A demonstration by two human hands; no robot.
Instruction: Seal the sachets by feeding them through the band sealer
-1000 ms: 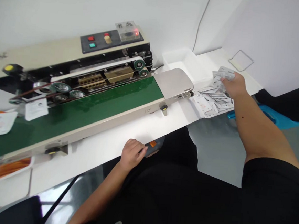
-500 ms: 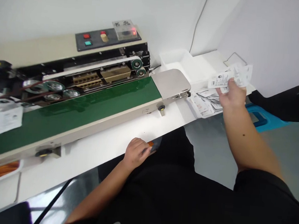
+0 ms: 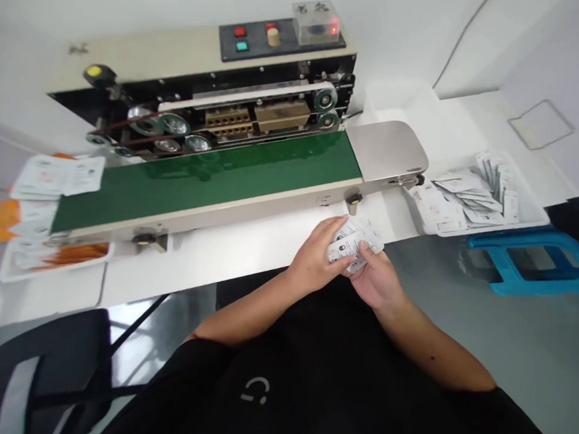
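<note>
A bunch of white printed sachets (image 3: 346,243) is held between my two hands, close to my body at the front of the table. My left hand (image 3: 319,254) is closed on the left side of the bunch, thumb across the front. Around the right side, my right hand (image 3: 376,274) grips it with the thumb on top. Just beyond my hands runs the green conveyor belt (image 3: 253,174) of a band sealing machine (image 3: 191,62), with a metal end plate (image 3: 387,151). To the right, a white tray (image 3: 524,225) holds many more sachets.
White packets (image 3: 47,174) lie piled at the belt's left end, above a white bin (image 3: 19,276) with orange and white packets. A blue plastic stool (image 3: 492,245) stands at right, a black chair (image 3: 47,372) at lower left. A clear box (image 3: 314,28) sits on the machine.
My right hand has brought the sachets from above the right tray to in front of my body. My left hand has come up from the table edge and now holds them too.
</note>
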